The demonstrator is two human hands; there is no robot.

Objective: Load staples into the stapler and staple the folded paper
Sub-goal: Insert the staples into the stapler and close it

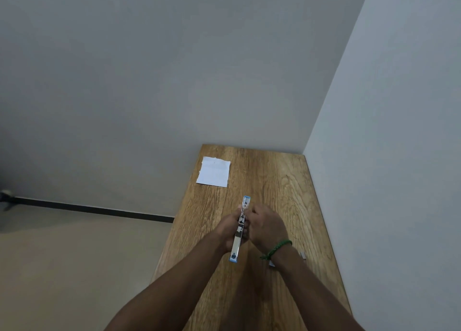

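We are gripping the opened stapler above the wooden table, our left hand wrapped around its body while our right hand is curling fingers against the channel, though whether they are pinching staples we cannot tell. We are judging this the loading step; next, closing the stapler squarely. The folded paper is lying well apart at the far left edge, nothing blocking it. Small metal pieces, perhaps spare staples, are sitting beside our green wristband.

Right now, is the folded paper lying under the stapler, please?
No, the folded paper lies apart at the table's far left corner, while both hands hold the stapler.
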